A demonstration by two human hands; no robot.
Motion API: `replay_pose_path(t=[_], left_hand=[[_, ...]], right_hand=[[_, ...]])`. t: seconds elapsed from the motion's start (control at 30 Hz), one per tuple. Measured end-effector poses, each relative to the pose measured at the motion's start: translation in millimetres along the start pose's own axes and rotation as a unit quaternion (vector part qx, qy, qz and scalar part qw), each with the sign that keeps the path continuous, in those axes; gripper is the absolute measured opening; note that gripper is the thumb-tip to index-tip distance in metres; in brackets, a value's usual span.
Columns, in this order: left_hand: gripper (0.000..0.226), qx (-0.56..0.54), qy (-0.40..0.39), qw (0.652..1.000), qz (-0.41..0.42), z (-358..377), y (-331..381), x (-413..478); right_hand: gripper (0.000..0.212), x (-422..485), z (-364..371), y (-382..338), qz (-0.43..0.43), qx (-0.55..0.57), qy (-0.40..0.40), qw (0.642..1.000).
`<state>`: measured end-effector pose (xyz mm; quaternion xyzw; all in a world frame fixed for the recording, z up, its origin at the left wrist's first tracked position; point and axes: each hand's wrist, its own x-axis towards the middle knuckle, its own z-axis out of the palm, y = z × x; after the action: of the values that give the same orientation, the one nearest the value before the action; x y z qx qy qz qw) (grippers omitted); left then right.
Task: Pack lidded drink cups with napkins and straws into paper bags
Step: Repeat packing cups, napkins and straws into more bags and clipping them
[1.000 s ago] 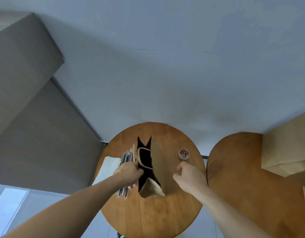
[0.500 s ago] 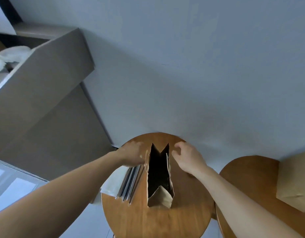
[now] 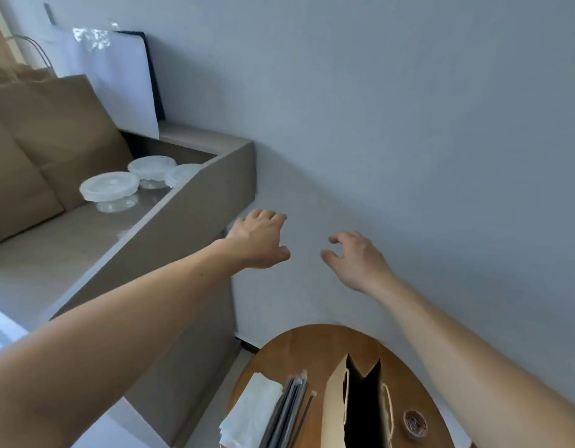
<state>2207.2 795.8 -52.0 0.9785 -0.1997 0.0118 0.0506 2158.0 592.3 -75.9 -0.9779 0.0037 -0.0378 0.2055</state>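
The left grip (image 3: 258, 240) and right grip (image 3: 357, 260) are hovering apart in front of the wall, both released, with fingers loosely curled around nothing. Below them, an open paper bag (image 3: 335, 410) is standing upright on the round wooden desk (image 3: 299, 347). Straws (image 3: 291, 412) and folded napkins (image 3: 250, 412) are lying just to its left, and a small tub of clips (image 3: 415, 423) is sitting to its right. Three lidded clear cups (image 3: 110, 187) are sitting on the grey desk (image 3: 53, 253) at left, near brown paper bags (image 3: 53, 124).
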Motion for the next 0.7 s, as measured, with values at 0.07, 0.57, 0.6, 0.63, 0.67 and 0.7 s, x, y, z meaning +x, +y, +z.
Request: replay_pose_path(t=[0.07, 0.57, 0.6, 0.63, 0.67, 0.7], left_hand=[[0.07, -0.002, 0.034, 0.999, -0.001, -28, -26, 5], [0.074, -0.005, 0.094, 0.988, -0.12, -106, -248, -16], [0.074, -0.004, 0.092, 0.987, -0.129, -107, -259, -19], [0.073, -0.002, 0.088, 0.987, -0.137, -107, -269, -22], [0.072, -0.001, 0.086, 0.986, -0.146, -108, -279, -25], [0.072, -0.001, 0.083, 0.985, -0.154, -109, -289, -28]], right_hand=[[0.05, 24, -10, -32, -0.019, -0.008, 0.021, 1.0], [0.048, 143, 11, -247, -0.148, -0.013, 0.04, 0.988], [0.048, 148, 15, -257, -0.155, -0.015, 0.031, 0.987], [0.049, 152, 19, -267, -0.163, -0.017, 0.021, 0.986], [0.049, 156, 23, -278, -0.171, -0.022, 0.011, 0.985], [0.049, 160, 28, -290, -0.179, -0.028, 0.002, 0.984]])
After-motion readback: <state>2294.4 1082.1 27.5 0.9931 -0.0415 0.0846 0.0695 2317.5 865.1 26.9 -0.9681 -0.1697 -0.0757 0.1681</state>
